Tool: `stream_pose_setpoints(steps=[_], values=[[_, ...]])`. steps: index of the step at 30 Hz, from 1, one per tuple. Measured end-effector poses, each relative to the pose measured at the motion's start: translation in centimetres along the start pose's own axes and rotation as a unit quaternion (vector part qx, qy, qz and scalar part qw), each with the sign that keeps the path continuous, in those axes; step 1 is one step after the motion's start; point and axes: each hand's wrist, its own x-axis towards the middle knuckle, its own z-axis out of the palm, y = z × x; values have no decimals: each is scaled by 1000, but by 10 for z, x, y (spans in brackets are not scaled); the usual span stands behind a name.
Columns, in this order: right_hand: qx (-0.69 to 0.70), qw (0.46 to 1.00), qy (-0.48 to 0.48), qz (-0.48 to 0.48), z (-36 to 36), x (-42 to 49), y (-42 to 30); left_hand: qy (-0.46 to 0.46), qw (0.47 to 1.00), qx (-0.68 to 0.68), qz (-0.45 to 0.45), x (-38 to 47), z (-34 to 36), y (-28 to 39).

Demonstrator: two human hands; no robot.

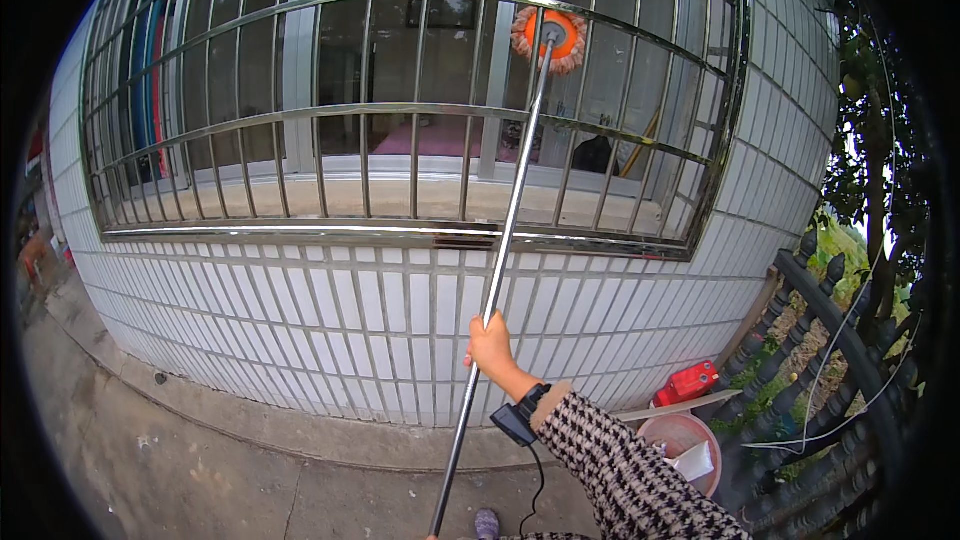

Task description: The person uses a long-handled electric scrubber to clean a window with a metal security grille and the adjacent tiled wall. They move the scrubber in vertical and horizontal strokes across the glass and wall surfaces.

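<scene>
My right hand (pixel 491 349) grips the middle of a long metal mop pole (pixel 504 251). At the pole's upper end, a round mop head (pixel 548 40) with an orange disc and pinkish fringe is at a window behind a metal security grille (pixel 415 165). The pole crosses in front of the lower bars; whether the fringe touches the glass is unclear. A black device with a cable is strapped at my right wrist. At the bottom edge, only a sliver of my left hand (pixel 432 538) shows by the pole's lower end; its grip is hidden.
A white-tiled wall (pixel 382 300) surrounds the grille above a concrete ledge (pixel 322 431). At the right stand a pink bucket (pixel 714 441) holding a white object, a red container (pixel 685 382) and a dark balustrade (pixel 814 300) with a loose pale cable (pixel 838 337). My shoe (pixel 487 523) shows below.
</scene>
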Motion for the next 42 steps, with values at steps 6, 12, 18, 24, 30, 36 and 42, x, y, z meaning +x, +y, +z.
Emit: stream_pose_setpoints(steps=[6,12,18,24,30,36,42], values=[[21,999,-25,25,18,-56,-8,13,992,-113,-45,-97,-12,17],[82,996,-28,22,38,-39,-39,53,978,-196,-41,-138,-27,32],[117,992,-2,-40,49,13,-61,111,989,77,63,-79,-72,65],[132,978,55,-151,65,100,-111,224,924,260,170,-14,-154,151],[187,962,84,-182,72,188,-168,237,899,310,201,58,-223,244],[171,951,137,-216,70,256,-218,224,887,345,210,115,-289,336],[178,952,134,-211,89,265,-224,207,877,374,219,98,-336,369]])
